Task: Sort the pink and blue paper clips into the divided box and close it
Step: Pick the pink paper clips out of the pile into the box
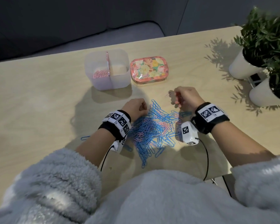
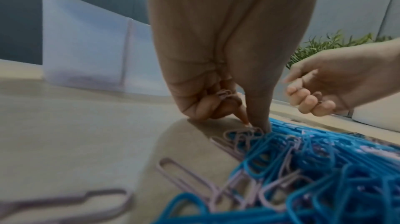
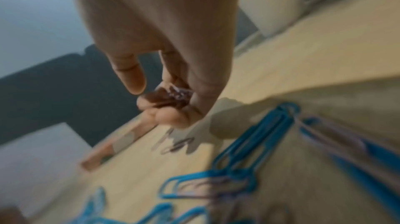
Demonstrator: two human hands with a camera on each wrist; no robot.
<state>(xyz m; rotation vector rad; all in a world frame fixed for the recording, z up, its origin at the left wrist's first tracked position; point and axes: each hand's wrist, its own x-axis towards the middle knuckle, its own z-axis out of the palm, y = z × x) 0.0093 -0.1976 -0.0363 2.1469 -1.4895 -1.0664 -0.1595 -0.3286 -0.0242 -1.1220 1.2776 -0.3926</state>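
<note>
A heap of blue and pink paper clips lies on the wooden table between my wrists. The translucent divided box stands open at the back; its left compartment holds pink clips, its right one looks empty. The floral lid lies right of the box. My left hand is at the heap's left edge: curled fingers hold pink clips while thumb and forefinger pinch another at the heap. My right hand hovers above the heap's far right, fingers curled round several pink clips.
Two white pots with green plants stand at the table's right edge. A stray blue clip lies left of my left wrist. Wrist cables trail off the near edge. A grey sofa sits beyond the far edge.
</note>
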